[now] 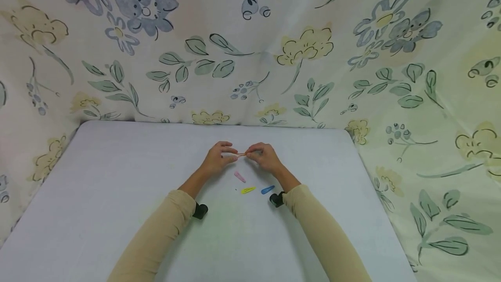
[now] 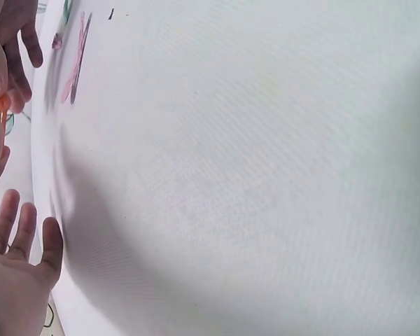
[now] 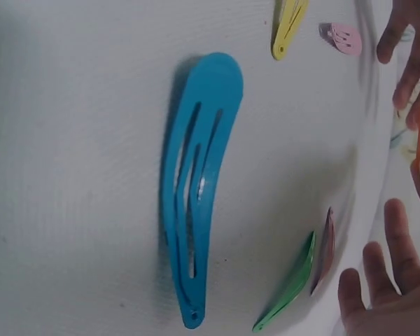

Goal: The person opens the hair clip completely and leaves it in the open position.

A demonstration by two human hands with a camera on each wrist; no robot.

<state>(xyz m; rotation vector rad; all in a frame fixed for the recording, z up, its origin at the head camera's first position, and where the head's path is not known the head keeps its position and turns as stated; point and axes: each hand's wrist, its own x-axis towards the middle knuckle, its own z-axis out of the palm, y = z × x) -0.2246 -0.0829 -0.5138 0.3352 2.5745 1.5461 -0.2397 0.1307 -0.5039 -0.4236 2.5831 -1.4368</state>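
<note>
Above the far part of the white, smooth-topped table (image 1: 117, 177), between the two hands, is the slotted orange hair clip (image 1: 242, 154), held clear of the surface. The left hand (image 1: 219, 159) pinches one end of the clip between thumb and fingers; the right hand (image 1: 267, 159) pinches the opposite end in the same way. The remaining fingers of both hands are extended and spread. Nearest below the hands, a slim pink hair clip (image 1: 240, 176) lies on the table at a slant. Nearer the person lies a slotted yellow hair clip (image 1: 248, 190), with a glossy, slotted blue drop-shaped hair clip (image 1: 268, 189) to its right, near the right wrist. In the right wrist view, a curved green hair clip (image 3: 287, 290) and a narrow reddish-brown hair clip (image 3: 324, 252) lie side by side. A black device (image 1: 201, 211) is worn at the left wrist, a matching black unit (image 1: 276, 199) at the right. Beige fabric sleeves (image 1: 152, 234) cover both forearms. Behind the table hangs a white floral-print fabric (image 1: 219, 8).
</note>
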